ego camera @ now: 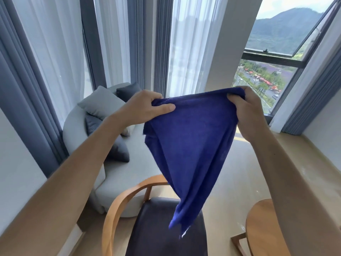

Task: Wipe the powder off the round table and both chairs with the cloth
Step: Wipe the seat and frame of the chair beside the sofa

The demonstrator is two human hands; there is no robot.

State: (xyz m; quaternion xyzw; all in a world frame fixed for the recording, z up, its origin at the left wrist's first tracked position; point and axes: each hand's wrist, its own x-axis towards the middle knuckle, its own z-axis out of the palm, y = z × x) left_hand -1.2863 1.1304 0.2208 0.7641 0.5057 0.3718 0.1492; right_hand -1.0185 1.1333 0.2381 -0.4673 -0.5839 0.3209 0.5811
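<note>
Grey sofa [118,174] beneath curtained, sunlit windows [265,71]

A pale grey curved sofa [118,174] stood by the curtains [46,52], bearing grey cushions [100,103]. Through the window [267,78], a green mountain [287,28] rose beyond trees and a road.

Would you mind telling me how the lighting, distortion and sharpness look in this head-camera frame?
Head view: bright daylight through the sheer white curtains; wide-angle bowing of the grey drapes; the hanging tip of the dark blue terry cloth looks slightly motion-blurred, while both hands are sharp.
</note>
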